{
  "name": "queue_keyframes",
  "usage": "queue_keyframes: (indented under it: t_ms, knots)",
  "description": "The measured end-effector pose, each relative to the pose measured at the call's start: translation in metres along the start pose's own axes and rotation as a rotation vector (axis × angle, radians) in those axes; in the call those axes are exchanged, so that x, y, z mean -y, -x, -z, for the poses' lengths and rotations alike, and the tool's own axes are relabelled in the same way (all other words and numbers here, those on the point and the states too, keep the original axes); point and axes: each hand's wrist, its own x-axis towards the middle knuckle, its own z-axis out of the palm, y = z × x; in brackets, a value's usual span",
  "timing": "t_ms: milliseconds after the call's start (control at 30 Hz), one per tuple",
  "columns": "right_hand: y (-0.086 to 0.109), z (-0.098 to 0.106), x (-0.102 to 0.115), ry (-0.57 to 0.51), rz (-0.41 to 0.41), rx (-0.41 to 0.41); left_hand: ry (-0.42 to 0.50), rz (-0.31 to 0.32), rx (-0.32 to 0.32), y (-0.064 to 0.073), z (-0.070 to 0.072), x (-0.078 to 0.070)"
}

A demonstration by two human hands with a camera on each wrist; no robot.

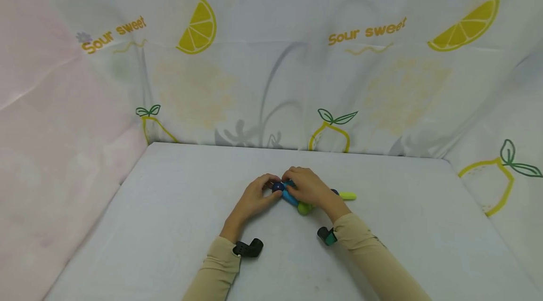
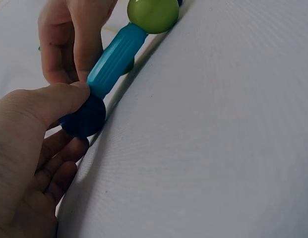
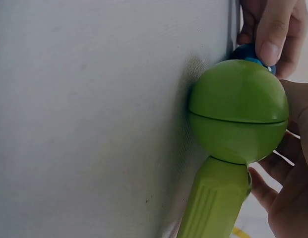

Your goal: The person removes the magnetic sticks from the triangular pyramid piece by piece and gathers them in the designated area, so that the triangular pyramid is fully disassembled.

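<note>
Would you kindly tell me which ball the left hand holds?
The dark blue ball gripped by the left hand; the green ball and the dark blue piece beside the right hand are away from it.

Your green ball (image 3: 238,94) looks like smooth, glossy plastic; the green rod (image 3: 211,203) and light blue rod (image 2: 114,59) look plastic too, grooved, with a softer sheen. The dark blue ball (image 2: 87,120) shines. You have a matt, finely woven-looking white tabletop (image 1: 169,207), a creased cloth backdrop (image 1: 254,75) and matt cloth sleeves (image 1: 216,265).
</note>
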Motion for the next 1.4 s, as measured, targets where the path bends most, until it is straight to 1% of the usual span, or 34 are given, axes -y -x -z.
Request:
queue_keyframes:
  t_ms: [167, 267, 433, 500, 733, 1000, 1200, 1400]
  knots:
    - [-0.002, 0.0, -0.001, 0.031, 0.007, 0.002, -0.004, -0.005, -0.007, -0.001, -0.001, 0.0]
    - [-0.002, -0.002, -0.003, 0.037, -0.01, 0.0, 0.0, -0.018, -0.018, -0.001, -0.001, -0.001]
    - [-0.001, -0.006, -0.008, 0.019, -0.056, -0.015, -0.001, -0.027, -0.012, -0.002, -0.003, -0.004]
    - [0.0, -0.007, -0.01, 0.008, -0.062, -0.025, -0.003, -0.02, -0.008, -0.002, -0.003, -0.005]
    - [0.003, -0.009, -0.016, -0.006, -0.08, -0.052, -0.01, -0.053, -0.016, 0.0, -0.003, -0.007]
    - [0.006, -0.006, -0.019, -0.067, -0.091, -0.046, -0.012, -0.053, -0.018, -0.001, -0.004, -0.005]
    - [0.012, -0.002, -0.017, -0.142, -0.118, -0.084, -0.002, -0.051, -0.02, 0.001, -0.003, -0.004]
    - [0.02, -0.002, -0.012, -0.183, -0.093, -0.118, -0.016, -0.043, -0.016, 0.0, -0.002, 0.0]
